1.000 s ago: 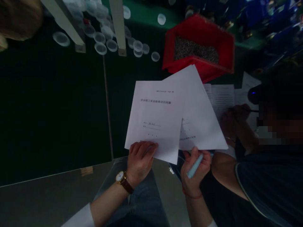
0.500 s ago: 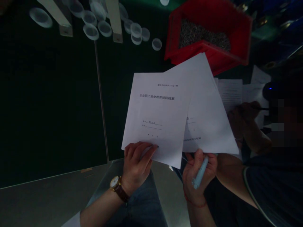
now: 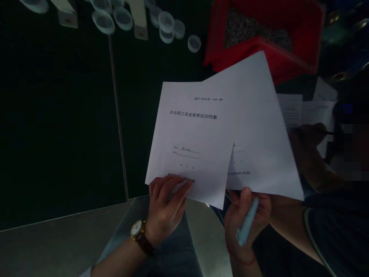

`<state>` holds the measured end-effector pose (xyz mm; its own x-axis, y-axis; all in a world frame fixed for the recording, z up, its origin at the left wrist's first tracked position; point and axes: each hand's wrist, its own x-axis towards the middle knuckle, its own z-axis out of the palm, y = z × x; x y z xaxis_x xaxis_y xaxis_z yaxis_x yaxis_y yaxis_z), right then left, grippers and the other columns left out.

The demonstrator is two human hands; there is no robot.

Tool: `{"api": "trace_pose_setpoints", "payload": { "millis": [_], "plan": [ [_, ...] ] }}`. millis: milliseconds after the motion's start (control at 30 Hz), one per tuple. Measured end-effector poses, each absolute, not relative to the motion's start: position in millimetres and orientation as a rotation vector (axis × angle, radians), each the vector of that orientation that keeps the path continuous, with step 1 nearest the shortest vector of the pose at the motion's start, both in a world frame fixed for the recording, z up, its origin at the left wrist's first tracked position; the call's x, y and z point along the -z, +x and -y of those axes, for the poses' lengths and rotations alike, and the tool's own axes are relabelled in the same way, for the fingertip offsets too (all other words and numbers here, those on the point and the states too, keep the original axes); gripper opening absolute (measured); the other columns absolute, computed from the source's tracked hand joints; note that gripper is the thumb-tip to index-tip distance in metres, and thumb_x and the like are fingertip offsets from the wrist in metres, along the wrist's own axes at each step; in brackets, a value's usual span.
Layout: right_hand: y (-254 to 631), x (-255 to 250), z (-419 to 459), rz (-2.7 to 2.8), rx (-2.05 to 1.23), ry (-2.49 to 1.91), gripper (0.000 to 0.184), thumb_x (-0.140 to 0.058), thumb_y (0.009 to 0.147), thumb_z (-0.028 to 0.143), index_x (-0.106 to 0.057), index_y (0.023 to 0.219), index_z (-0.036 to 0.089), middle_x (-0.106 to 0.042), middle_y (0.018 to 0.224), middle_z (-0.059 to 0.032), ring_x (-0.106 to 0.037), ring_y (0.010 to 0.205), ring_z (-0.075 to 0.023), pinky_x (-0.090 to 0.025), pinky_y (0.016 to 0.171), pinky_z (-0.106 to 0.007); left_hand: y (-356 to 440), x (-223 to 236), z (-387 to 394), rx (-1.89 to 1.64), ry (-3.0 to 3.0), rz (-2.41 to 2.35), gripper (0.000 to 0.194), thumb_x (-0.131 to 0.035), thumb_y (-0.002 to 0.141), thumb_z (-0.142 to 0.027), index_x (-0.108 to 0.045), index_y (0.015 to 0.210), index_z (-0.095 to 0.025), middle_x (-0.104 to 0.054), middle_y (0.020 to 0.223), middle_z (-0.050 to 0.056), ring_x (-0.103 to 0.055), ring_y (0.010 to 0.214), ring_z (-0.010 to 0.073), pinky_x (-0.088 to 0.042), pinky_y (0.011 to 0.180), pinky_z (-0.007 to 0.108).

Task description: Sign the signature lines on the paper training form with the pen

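My left hand (image 3: 165, 206), with a gold watch on its wrist, pinches the bottom edge of a white printed sheet (image 3: 193, 138) held up over the dark table. Beside it my right hand (image 3: 245, 219) grips the bottom of a second white sheet (image 3: 262, 138), which lies partly behind the first. The same hand also has a light blue pen (image 3: 247, 222) tucked along its fingers. Both sheets carry lines of printed text.
A red bin (image 3: 259, 42) of small dark parts stands behind the sheets. Several clear plastic lids (image 3: 165, 21) lie at the table's far side. At the right another person (image 3: 325, 215) writes on papers (image 3: 291, 109) with a pen.
Both sheets have come closer and look larger. The right sheet has swung out to the right. The bin and lids have slid toward the top of the picture.
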<state>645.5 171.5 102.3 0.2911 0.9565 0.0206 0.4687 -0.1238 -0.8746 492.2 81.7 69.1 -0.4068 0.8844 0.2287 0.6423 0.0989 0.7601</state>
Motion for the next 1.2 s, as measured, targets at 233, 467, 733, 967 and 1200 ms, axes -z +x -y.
{"api": "trace_pose_setpoints", "payload": {
  "millis": [233, 467, 733, 967, 1200],
  "plan": [
    [644.8, -103.4, -170.6, 1.295, -0.794, -1.658, 0.023, -0.069, 0.083, 0.028, -0.056, 0.094, 0.013, -0.062, 0.087, -0.0065, -0.063, 0.073, -0.0128, -0.059, 0.065, -0.027, 495.4, -67.1, -78.8, -1.232, 1.457, -2.171, 0.040, -0.067, 0.074, 0.000, -0.061, 0.109, -0.017, -0.050, 0.112, 0.009, -0.046, 0.106, 0.0230, -0.042, 0.088, 0.041],
    [643.6, -105.3, -171.2, 1.238, -0.855, -1.626, 0.024, -0.071, 0.080, 0.023, -0.057, 0.097, 0.013, -0.063, 0.092, -0.0065, -0.065, 0.076, -0.0136, -0.059, 0.065, -0.027, 495.9, -62.6, -74.1, -1.223, 1.424, -2.212, 0.039, -0.068, 0.074, 0.000, -0.061, 0.109, -0.017, -0.049, 0.113, 0.009, -0.046, 0.107, 0.0233, -0.039, 0.089, 0.039],
    [641.1, -107.1, -170.0, 1.219, -0.888, -1.620, 0.026, -0.071, 0.079, 0.024, -0.055, 0.098, 0.014, -0.063, 0.100, -0.0097, -0.066, 0.087, -0.0180, -0.061, 0.068, -0.030, 495.3, -59.4, -73.4, -1.235, 1.398, -2.225, 0.038, -0.068, 0.074, 0.000, -0.061, 0.108, -0.016, -0.049, 0.113, 0.010, -0.046, 0.107, 0.0239, -0.039, 0.090, 0.040],
    [641.6, -108.4, -169.0, 1.245, -0.825, -1.706, 0.027, -0.072, 0.078, 0.027, -0.056, 0.093, 0.012, -0.065, 0.090, -0.0072, -0.067, 0.080, -0.0154, -0.061, 0.066, -0.023, 494.6, -55.6, -72.1, -1.233, 1.424, -2.218, 0.039, -0.069, 0.072, 0.001, -0.061, 0.107, -0.015, -0.049, 0.113, 0.011, -0.045, 0.107, 0.0237, -0.039, 0.091, 0.039],
    [639.9, -108.5, -166.9, 1.278, -0.753, -1.736, 0.025, -0.072, 0.078, 0.026, -0.056, 0.093, 0.013, -0.067, 0.091, -0.0054, -0.067, 0.076, -0.0121, -0.060, 0.065, -0.020, 492.6, -57.3, -71.8, -1.213, 1.436, -2.218, 0.038, -0.069, 0.073, -0.001, -0.061, 0.107, -0.016, -0.049, 0.111, 0.011, -0.046, 0.106, 0.0249, -0.037, 0.089, 0.041]
  ]
}}
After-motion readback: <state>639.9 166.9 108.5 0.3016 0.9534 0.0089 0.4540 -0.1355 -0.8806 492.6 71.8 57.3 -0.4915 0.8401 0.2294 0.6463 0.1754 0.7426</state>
